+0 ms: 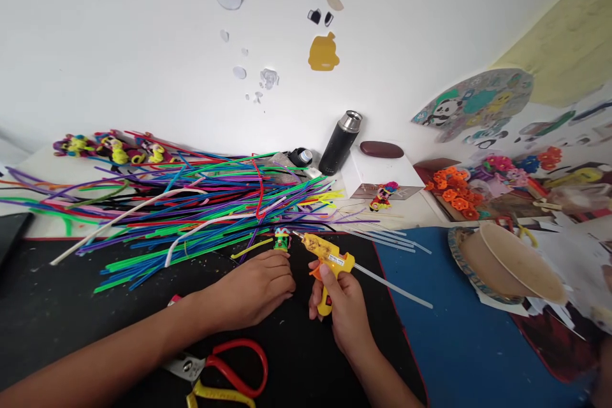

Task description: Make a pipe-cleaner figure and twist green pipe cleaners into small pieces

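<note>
My right hand (351,309) is wrapped round the grip of a yellow hot glue gun (325,248) with an orange trigger. A long clear glue stick (394,285) juts from its back end. The nozzle points left, close to a small green pipe-cleaner figure (282,240) with a white, blue and red top. My left hand (261,284) is closed on that figure's lower part, which the fingers hide. Whether the nozzle touches the figure I cannot tell. Scissors (229,370) with one red and one yellow handle lie below my left forearm on the black mat (306,370).
Many coloured pipe cleaners (201,217) spread along the table's back. Behind them stand a black flask (339,143) and a white box (380,169), with a small figure (382,196) in front. Loose glue sticks (387,239) and a round bowl-like container (516,264) lie to the right.
</note>
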The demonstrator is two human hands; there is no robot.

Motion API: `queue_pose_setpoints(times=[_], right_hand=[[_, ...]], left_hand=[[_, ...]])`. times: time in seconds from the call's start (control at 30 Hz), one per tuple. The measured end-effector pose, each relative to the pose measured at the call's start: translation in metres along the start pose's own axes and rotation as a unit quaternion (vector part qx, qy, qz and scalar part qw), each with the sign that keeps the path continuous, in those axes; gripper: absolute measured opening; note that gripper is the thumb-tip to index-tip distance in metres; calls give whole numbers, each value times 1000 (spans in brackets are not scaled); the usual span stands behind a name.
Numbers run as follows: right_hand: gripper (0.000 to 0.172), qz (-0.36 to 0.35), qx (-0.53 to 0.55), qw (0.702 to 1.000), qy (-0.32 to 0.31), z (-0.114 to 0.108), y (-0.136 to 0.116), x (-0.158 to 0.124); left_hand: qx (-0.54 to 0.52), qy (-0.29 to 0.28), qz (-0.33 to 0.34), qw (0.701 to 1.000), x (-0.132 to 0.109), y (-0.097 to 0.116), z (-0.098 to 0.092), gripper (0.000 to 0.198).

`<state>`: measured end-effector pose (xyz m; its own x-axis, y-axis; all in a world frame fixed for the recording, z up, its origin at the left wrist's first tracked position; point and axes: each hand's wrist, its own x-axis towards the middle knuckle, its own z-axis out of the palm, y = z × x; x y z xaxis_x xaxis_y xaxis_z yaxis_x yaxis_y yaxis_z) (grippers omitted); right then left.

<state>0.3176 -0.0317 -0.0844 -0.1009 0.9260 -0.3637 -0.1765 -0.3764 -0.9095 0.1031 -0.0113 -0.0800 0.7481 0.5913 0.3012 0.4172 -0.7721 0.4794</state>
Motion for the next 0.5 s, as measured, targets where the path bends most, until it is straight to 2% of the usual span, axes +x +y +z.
queue_pose_setpoints(times=[0.23, 0.5], right_hand=[[65, -2, -2, 1000, 4, 2, 0, 3], [67, 1, -17, 1000, 13, -2, -3, 5]], left_hand=[[32, -1, 27, 999, 4, 2, 7, 16], [-19, 6, 5, 1000, -8, 9, -2, 16]])
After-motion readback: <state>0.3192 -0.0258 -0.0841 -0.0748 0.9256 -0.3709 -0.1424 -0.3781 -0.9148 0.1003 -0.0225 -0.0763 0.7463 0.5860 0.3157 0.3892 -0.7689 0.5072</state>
